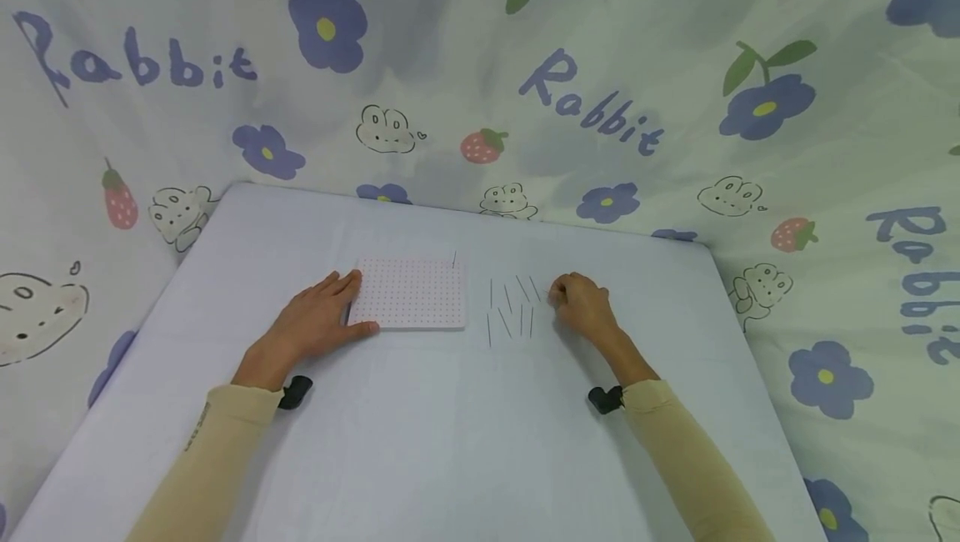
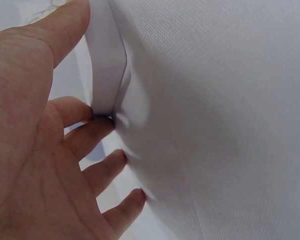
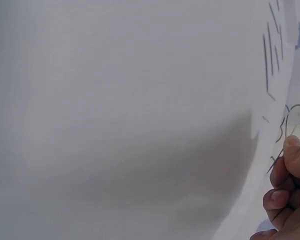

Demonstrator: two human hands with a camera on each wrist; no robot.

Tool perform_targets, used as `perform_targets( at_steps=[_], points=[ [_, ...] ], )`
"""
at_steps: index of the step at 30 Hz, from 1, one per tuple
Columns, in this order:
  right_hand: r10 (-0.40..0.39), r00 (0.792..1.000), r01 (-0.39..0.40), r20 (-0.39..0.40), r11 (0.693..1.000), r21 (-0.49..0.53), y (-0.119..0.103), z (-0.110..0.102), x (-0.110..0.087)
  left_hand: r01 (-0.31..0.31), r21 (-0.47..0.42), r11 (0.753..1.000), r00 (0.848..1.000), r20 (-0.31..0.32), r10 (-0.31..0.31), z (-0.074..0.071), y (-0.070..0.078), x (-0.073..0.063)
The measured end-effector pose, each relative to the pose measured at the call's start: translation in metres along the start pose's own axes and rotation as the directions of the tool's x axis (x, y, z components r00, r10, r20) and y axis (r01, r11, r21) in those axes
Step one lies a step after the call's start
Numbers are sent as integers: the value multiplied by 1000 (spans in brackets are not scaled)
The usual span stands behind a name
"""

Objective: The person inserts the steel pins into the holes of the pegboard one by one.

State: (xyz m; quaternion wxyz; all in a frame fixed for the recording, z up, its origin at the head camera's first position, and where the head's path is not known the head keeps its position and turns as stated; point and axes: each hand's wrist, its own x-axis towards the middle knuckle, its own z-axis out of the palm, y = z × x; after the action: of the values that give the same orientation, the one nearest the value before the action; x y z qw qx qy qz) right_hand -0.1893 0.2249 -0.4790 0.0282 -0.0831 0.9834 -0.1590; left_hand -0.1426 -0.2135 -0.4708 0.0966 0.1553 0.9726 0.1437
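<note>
A white board [image 1: 408, 296] with a grid of small holes lies flat on the table. My left hand [image 1: 318, 317] touches it with spread, mostly straight fingers along the left edge and the thumb at the front edge. At the board's back right corner stands a thin dark pin [image 1: 453, 259]. To the right of the board, several loose thin pins [image 1: 491, 293] lie in two rough rows. Beyond them, my right hand [image 1: 585, 304] pinches a thin pin [image 3: 275, 164] between thumb and index finger, its other fingers curled.
A white cloth covers the table [image 1: 420, 442]. Behind and beside it hangs a curtain [image 1: 435, 42] printed with flowers, rabbits and strawberries. A black wrist device [image 1: 297, 393] sits at the left cuff, and another black device [image 1: 604, 399] at the right.
</note>
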Motion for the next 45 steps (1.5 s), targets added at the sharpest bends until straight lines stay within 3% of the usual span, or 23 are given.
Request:
perform_targets(
  at_steps=[10, 22, 31, 45],
  points=[
    [-18, 999, 25, -48, 988, 153, -21, -6, 21, 14, -6, 1000, 1000, 8, -14, 0, -2, -2],
    [-134, 979, 175, -151, 934, 312, -61, -12, 41, 1, -18, 1000, 1000, 12, -1, 2, -3, -1],
    [-179, 967, 229, -179, 920, 318, -83, -6, 48, -25, -7, 1000, 1000, -12, 25, 0, -1, -1],
    [-205, 961, 260, -188, 900, 351, -116, 6, 60, -9, -13, 1000, 1000, 4, 9, -3, -1, -1]
  ],
)
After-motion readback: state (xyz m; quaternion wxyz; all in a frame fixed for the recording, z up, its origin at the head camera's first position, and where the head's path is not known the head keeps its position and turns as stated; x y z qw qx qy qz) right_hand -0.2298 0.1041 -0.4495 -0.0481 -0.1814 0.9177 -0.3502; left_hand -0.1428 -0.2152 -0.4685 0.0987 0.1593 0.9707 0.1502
